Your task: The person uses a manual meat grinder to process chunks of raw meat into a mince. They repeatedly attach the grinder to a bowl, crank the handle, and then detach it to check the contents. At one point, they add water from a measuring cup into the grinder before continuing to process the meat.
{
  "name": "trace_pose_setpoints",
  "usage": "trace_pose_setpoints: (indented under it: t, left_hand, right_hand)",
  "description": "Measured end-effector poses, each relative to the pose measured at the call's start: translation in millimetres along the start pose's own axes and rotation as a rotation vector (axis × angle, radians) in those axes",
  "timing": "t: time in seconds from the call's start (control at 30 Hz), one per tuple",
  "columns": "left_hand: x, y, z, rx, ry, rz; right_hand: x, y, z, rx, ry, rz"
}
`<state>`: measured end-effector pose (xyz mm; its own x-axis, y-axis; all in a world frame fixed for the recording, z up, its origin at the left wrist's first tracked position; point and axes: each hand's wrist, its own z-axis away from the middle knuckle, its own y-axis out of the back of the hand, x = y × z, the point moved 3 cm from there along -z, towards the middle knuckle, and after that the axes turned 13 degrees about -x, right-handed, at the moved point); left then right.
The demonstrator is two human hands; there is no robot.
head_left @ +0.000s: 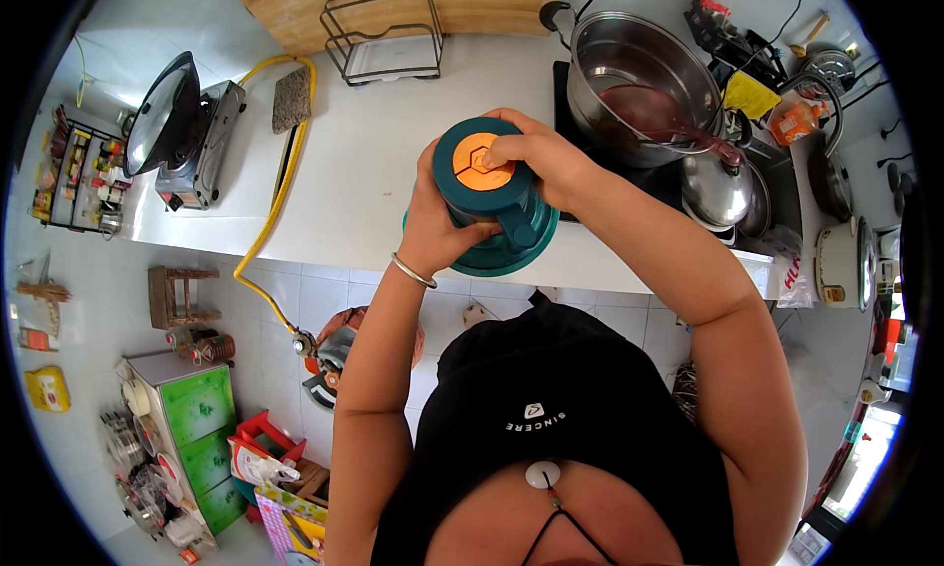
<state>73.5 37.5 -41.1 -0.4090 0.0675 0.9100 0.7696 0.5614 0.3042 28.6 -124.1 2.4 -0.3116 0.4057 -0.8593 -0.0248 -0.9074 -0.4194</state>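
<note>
In front of me, by the near edge of the white counter [364,187], is a dark teal thermos jug [455,239] with a round orange top [483,162]. My left hand [433,217] is closed round its left side, the thumb lying near the jug's handle [517,228]. A pale bangle circles that wrist. From the far right, my right hand [539,158] grips the lid; a digit presses on the orange top while other fingers reach over the far rim. The jug's wider lower part shows beneath the lid. Its underside is hidden.
A large steel pot [644,84] and a lidded kettle [716,187] stand right on the black stove. Behind is a wire rack [383,35]. At left are a yellow hose [280,197] and a portable stove [202,148] with a pan. A wooden stool [180,296] sits below.
</note>
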Motion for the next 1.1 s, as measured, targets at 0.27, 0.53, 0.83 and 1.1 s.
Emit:
trace_pose_setpoints:
  t: [0.27,0.53,0.83,1.1]
  left_hand:
    - [4.8,0.4,-1.5,-0.011,0.002,-0.057]
    - [0.8,0.5,0.7,-0.018,0.021,-0.053]
    - [-2.0,0.6,0.8,-0.016,0.029,-0.037]
    - [-0.4,0.9,0.6,-0.008,0.027,-0.088]
  right_hand:
    - [-2.1,-0.3,1.3,0.018,-0.046,0.036]
    - [0.4,-1.7,-0.5,0.022,-0.007,0.073]
    - [-2.5,-3.8,1.5,0.023,-0.005,0.075]
    - [0.2,-2.0,-0.6,0.03,0.009,0.063]
